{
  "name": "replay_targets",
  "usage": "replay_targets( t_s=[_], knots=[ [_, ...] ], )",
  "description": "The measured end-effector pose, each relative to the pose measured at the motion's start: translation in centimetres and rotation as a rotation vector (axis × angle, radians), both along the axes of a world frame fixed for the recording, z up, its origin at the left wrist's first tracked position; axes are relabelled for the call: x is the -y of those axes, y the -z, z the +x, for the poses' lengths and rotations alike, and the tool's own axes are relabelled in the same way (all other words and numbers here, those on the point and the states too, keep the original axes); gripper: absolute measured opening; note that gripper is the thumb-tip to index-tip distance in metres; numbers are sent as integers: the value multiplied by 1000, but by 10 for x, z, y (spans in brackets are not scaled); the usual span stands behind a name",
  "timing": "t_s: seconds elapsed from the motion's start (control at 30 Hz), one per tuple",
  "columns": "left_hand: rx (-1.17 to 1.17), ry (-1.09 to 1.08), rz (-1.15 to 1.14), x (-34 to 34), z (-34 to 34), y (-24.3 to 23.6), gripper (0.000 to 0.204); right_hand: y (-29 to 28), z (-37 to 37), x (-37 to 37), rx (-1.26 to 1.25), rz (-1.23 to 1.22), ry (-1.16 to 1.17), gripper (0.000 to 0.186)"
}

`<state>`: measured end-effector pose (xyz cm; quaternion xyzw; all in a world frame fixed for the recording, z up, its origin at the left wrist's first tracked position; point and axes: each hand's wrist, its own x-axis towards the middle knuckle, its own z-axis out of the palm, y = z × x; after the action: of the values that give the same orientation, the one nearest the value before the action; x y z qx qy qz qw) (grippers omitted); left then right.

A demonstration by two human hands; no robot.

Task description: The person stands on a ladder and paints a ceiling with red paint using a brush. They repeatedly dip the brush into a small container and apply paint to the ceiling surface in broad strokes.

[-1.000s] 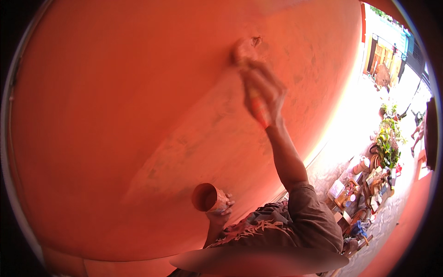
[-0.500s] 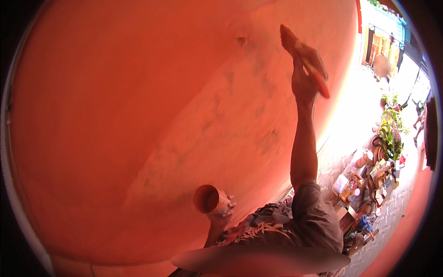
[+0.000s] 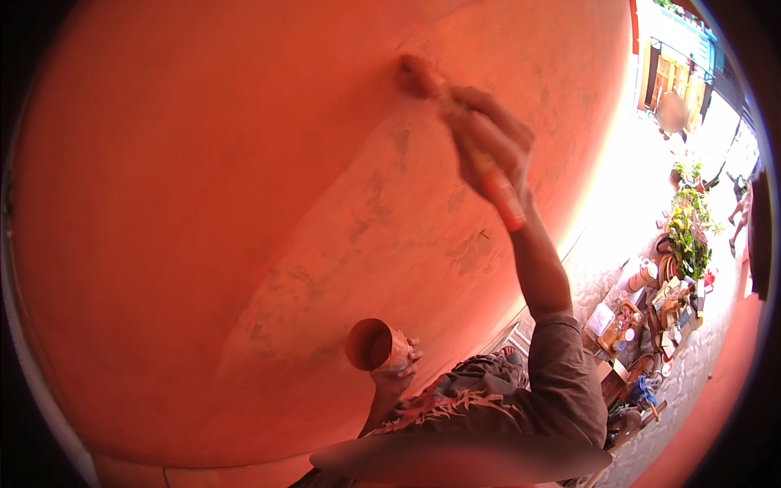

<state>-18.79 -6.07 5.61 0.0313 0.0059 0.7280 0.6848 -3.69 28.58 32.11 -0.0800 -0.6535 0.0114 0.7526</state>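
Observation:
My right hand [image 3: 492, 146] is closed on a paintbrush [image 3: 507, 201] with an orange handle, raised high in the upper middle of the view. Its blurred bristle end is against the orange wall [image 3: 195, 179], just above a lighter, mottled patch where grey shows through. Low in the middle, my left hand [image 3: 400, 370] grips a cylindrical cup [image 3: 381, 342] by its side, its open top turned toward me and coated orange inside. How much paint is in the cup I cannot tell.
Down on the bright ground at the right lie piled boards, containers [image 3: 641, 278] and assorted items [image 3: 618, 329], with leafy plants [image 3: 691, 236] beyond. A ladder-like frame [image 3: 514, 340] shows below me. A building front with railings [image 3: 675, 73] is at the far upper right.
The brush swung up and right, off the wall patch, half a second ago. Now it is back left on the wall, slightly higher than a second ago. The cup barely moved.

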Motion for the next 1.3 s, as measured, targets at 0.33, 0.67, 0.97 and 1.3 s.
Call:
replay_targets(
  t_s=[0.33, 0.67, 0.97, 1.3],
  knots=[
    [-18, 41, -17, 1, -5, -4, 65, 38, 6, -48, -76, -180, 6, 26],
    [1, 10, 17, 1, 0, -3, 65, 14, -4, -6, -192, -302, -524, 13],
    [2, 29, 22, 3, 0, -6, 67, -1, 31, -82, -388, -601, -232, 11],
    [15, -46, -4, 8, -1, 16, 69, -75, 18, -16, -124, -155, -725, 8]
  ],
)
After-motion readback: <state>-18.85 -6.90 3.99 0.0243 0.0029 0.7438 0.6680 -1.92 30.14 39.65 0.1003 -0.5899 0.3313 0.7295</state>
